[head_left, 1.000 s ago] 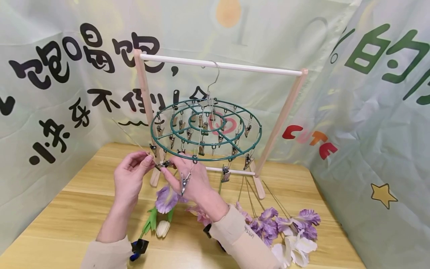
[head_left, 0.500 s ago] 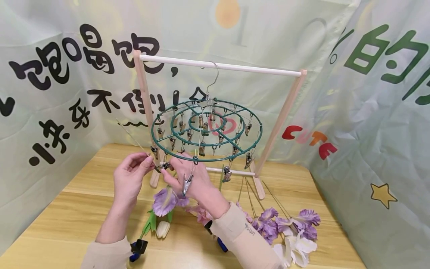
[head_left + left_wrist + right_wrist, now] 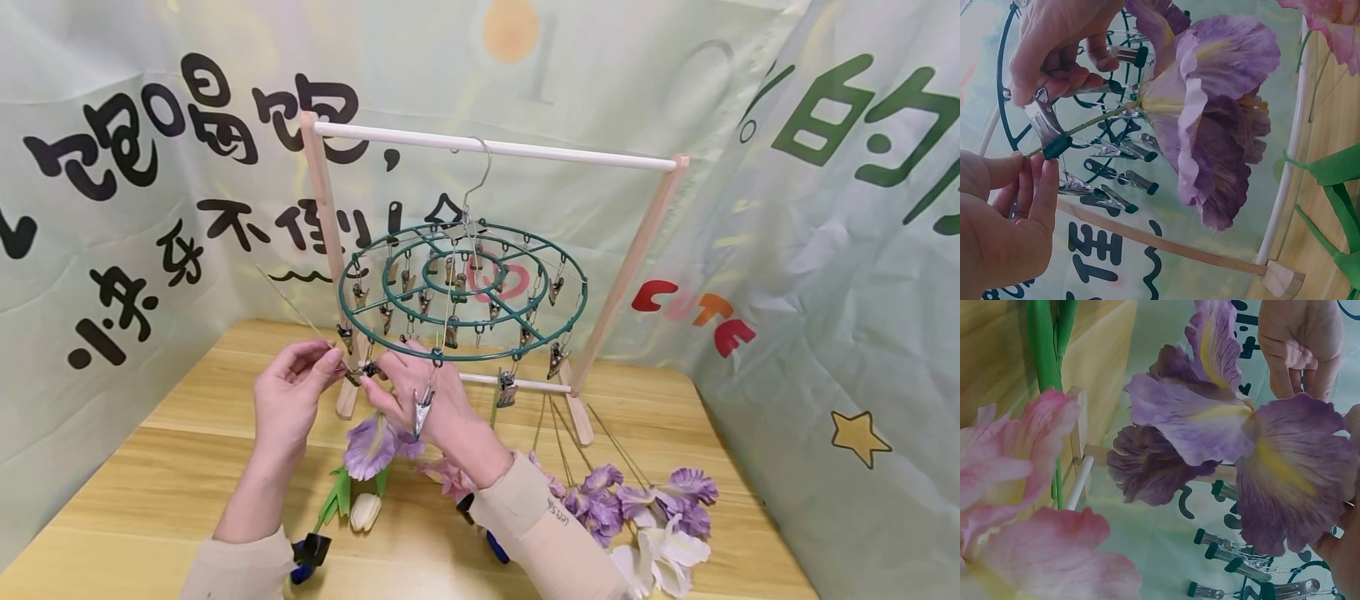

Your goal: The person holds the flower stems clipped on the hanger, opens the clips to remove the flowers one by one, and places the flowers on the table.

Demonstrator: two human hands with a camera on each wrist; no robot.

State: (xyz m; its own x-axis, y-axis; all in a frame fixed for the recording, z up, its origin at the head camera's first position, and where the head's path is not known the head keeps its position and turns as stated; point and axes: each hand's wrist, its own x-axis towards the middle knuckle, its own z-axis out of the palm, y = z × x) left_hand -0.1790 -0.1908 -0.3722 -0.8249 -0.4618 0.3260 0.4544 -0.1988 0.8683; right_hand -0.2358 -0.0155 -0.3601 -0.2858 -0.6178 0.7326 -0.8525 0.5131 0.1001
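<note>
In the head view my left hand (image 3: pixel 288 392) pinches the thin stem of a purple artificial iris (image 3: pixel 1216 119) between thumb and fingers. My right hand (image 3: pixel 435 404) holds a metal clip (image 3: pixel 1043 119) with green tips, squeezing its handle end. The stem passes at the clip's green tips; whether it lies fully between them, I cannot tell. This clip belongs to a round green hanger (image 3: pixel 487 359) with several more clips dangling from its rings. The iris bloom hangs below the right hand and fills much of both wrist views.
A wooden rack with a white top bar (image 3: pixel 555 154) carries the hanger. On the table (image 3: pixel 150 467) lie a white tulip (image 3: pixel 366 512), purple irises (image 3: pixel 600 508), a white flower (image 3: pixel 667 554) and a pink flower (image 3: pixel 1054 544). A black-and-blue object (image 3: pixel 309 552) is near the left sleeve.
The hanger has shifted very slightly to the right, and its front loose clip has swung a little. Both hands keep nearly the same place and hold.
</note>
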